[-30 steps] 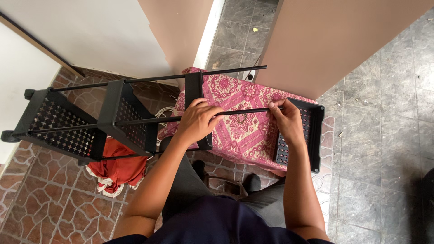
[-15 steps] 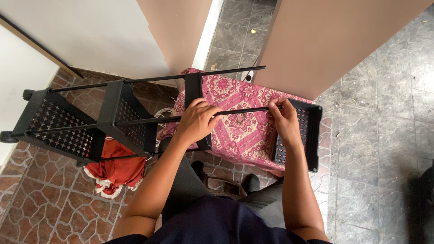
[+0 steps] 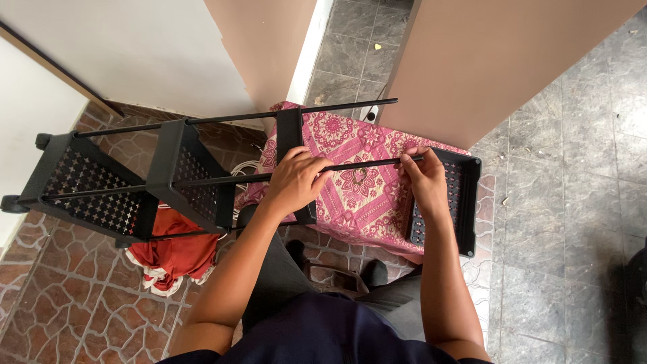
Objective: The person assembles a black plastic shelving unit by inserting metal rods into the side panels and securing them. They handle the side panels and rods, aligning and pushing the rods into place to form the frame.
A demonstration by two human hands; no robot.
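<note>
I see a thin black metal rod running roughly level across the middle of my view, from the black perforated plastic shelf rack at 9 o'clock toward the loose black perforated plastic tray at 3 o'clock. My left hand is wrapped over this rod near its middle, fingers curled down and clamped on it, just beside the rack's third tray, which stands edge-on. My right hand pinches the rod's far end with fingertips together on it, right at the upper corner of the loose tray; the palm lies over that tray's inner face.

The rack lies on its side, with 3 trays threaded on the rods. A 2nd black rod runs parallel at 12 o'clock of the one I hold, its free end poking out past the third tray.

Under the rods and hands sits a pink patterned cloth covering a low surface. At 7 o'clock of the rack, a red cloth lies crumpled on the brown stone-pattern floor tiles. Grey floor tiles spread toward 3 o'clock. A tan wall panel stands at 1 o'clock and a white wall at 11 o'clock. My dark-clothed lap fills 6 o'clock.
</note>
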